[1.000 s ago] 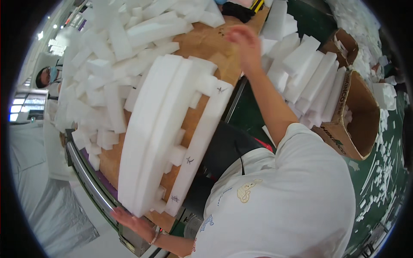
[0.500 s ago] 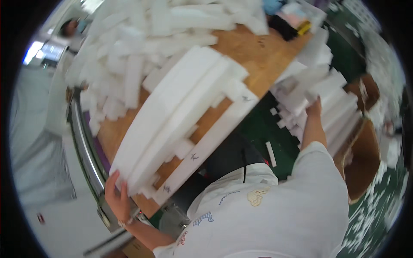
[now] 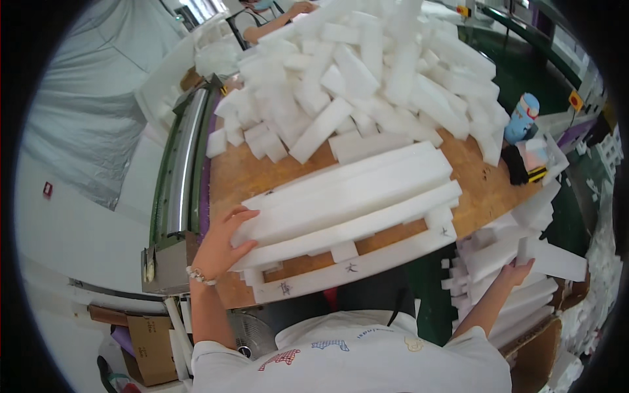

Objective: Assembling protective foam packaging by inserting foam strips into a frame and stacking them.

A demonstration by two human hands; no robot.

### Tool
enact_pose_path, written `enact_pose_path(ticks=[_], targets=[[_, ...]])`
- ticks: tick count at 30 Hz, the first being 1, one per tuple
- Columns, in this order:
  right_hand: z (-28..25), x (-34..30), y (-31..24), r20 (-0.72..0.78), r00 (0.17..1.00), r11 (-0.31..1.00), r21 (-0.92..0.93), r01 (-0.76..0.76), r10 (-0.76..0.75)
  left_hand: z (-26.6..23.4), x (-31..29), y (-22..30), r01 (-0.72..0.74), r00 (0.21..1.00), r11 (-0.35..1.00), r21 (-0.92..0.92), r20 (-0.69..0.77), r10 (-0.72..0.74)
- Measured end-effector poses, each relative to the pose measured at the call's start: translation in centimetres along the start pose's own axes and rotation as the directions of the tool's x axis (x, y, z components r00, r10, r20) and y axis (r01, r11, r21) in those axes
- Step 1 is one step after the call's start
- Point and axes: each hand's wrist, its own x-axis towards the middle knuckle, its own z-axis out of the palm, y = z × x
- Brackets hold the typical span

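My left hand (image 3: pixel 226 242) grips the left end of a long white foam block (image 3: pixel 347 190), fingers on top and thumb lower down. This block lies on the wooden table together with a white foam frame (image 3: pixel 354 267), which has dark handwritten marks along its near rail. Out to the right, my right hand (image 3: pixel 519 271) is closed on the near end of a flat white foam piece (image 3: pixel 555 259). That piece sits above a stack of long white foam strips (image 3: pixel 517 304) beside the table; part of my right fingers is hidden behind it.
A large heap of loose foam pieces (image 3: pixel 367 78) covers the far part of the wooden table (image 3: pixel 226 177). A metal roller (image 3: pixel 187 164) runs along its left side. At the right edge are a blue bottle-like item (image 3: pixel 523 118) and black cloth (image 3: pixel 515 164). Another person's arm (image 3: pixel 272 26) shows behind.
The view has turned, so the table now lies more level. My right hand has a foam piece raised from the stack it was reaching into. My left hand stays at the block's left end.
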Motion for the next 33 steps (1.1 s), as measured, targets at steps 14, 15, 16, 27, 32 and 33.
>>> enact_pose_path(ticks=[14,15,16,27,32,33], targets=[[24.8,-9.3,-3.7,0.344,0.729,0.622,-0.381,0.684,-0.591,-6.8,-1.4,1.6,-0.294,0.926,0.947,0.131,-0.208,0.316],[26.2,-9.4,-4.0,0.428,0.678,0.547,-0.400,0.735,-0.598,-7.8,-2.8,1.9,-0.272,0.904,0.936,0.222,-0.276,0.328],[27.0,-9.2,-4.1,0.550,0.608,0.500,-0.354,0.790,-0.572,-8.4,-4.6,1.8,-0.177,0.910,0.950,0.257,-0.326,0.257],[31.4,-7.9,-0.8,0.874,0.478,0.714,-0.281,0.641,-0.085,-1.5,-18.7,-4.0,0.193,0.598,0.927,-0.322,-0.710,-0.371],[31.1,-9.4,-1.9,0.804,0.592,0.725,-0.380,0.574,-0.048,0.1,-21.6,-5.5,-0.181,0.248,0.575,-0.798,-0.603,-0.759],[30.8,-9.5,-2.2,0.817,0.575,0.726,-0.376,0.576,-0.033,-0.1,-21.8,-5.5,-0.175,0.227,0.569,-0.804,-0.595,-0.771]])
